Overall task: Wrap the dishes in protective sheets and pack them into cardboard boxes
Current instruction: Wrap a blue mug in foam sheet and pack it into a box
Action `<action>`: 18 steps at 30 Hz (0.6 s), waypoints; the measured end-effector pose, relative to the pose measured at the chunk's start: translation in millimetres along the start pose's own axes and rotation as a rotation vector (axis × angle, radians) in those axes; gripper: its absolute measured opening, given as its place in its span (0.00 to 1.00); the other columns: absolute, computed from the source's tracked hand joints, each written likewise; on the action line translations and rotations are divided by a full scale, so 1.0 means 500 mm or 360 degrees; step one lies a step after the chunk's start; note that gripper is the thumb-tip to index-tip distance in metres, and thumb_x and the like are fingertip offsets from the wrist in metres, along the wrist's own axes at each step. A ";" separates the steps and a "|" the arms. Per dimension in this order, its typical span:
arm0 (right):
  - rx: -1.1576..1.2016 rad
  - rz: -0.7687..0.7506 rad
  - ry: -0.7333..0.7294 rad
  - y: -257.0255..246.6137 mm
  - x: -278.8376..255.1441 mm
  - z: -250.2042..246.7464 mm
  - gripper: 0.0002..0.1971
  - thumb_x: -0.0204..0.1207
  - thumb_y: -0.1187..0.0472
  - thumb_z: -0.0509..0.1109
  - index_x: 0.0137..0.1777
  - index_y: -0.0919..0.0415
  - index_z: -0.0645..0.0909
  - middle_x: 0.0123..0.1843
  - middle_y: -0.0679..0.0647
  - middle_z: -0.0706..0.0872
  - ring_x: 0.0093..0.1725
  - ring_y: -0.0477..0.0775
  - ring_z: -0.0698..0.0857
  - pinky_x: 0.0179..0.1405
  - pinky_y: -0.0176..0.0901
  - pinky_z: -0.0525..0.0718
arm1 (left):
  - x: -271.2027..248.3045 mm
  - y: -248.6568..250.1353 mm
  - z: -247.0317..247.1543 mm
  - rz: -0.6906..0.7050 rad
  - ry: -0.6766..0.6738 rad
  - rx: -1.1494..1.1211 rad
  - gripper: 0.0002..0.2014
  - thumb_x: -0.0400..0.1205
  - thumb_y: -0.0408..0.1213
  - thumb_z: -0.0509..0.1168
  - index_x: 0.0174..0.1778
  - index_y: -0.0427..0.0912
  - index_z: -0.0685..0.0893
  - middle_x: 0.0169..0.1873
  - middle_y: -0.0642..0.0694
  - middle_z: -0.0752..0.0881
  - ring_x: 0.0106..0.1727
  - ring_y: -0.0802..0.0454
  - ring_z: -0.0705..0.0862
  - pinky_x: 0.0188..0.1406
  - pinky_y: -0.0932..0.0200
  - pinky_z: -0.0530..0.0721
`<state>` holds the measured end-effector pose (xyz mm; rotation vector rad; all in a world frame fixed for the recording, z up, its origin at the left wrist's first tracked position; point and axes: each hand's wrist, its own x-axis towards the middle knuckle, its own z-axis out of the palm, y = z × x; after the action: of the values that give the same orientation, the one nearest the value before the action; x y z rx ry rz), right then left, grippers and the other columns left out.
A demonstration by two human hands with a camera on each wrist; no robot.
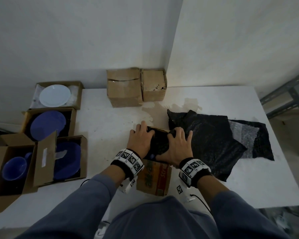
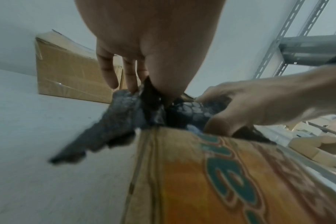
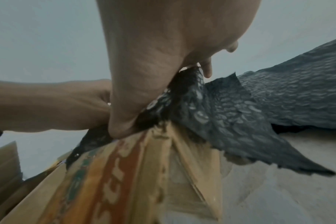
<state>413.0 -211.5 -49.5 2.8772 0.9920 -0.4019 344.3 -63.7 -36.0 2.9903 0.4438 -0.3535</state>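
Observation:
A dish wrapped in a black bubble sheet sits in the open top of a printed orange and green cardboard box at the table's front edge. My left hand holds its left side, fingers curled over the far edge. My right hand holds its right side, fingers spread and bent round it. In the left wrist view the wrapped dish bulges above the box between my left hand and right hand. The right wrist view shows a loose flap of the sheet hanging over the box. The dish itself is hidden.
Loose black sheets and clear bubble wrap lie to the right. Two closed boxes stand at the back wall. At the left, open boxes hold a white plate, blue plates and a blue cup. A metal shelf stands right.

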 end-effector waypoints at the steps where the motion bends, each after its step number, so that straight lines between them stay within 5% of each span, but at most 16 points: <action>1: -0.0019 -0.0007 -0.0006 -0.001 -0.004 0.003 0.55 0.48 0.13 0.59 0.66 0.55 0.78 0.75 0.61 0.68 0.80 0.65 0.61 0.79 0.79 0.47 | -0.004 -0.003 0.004 0.0005 0.0003 -0.0030 0.13 0.80 0.41 0.64 0.61 0.50 0.78 0.61 0.42 0.67 0.60 0.42 0.71 0.53 0.47 0.75; 10: -0.0123 0.0107 -0.0050 -0.025 -0.019 0.007 0.55 0.54 0.13 0.60 0.70 0.55 0.75 0.78 0.65 0.68 0.83 0.68 0.59 0.79 0.80 0.44 | -0.023 -0.008 0.014 0.0049 -0.0092 -0.0158 0.25 0.72 0.39 0.73 0.64 0.50 0.74 0.62 0.42 0.66 0.62 0.42 0.70 0.54 0.47 0.79; 18: -0.0225 -0.0004 -0.0198 -0.010 -0.011 -0.016 0.56 0.56 0.10 0.48 0.71 0.51 0.78 0.79 0.63 0.70 0.84 0.67 0.57 0.77 0.83 0.38 | -0.017 -0.021 0.014 0.0077 0.0003 -0.0248 0.18 0.76 0.40 0.68 0.63 0.48 0.81 0.58 0.44 0.69 0.57 0.45 0.73 0.44 0.53 0.80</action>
<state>407.7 -209.5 -40.3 2.6900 0.9625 -0.4842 331.7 -57.1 -41.2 2.8449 0.3794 -0.2974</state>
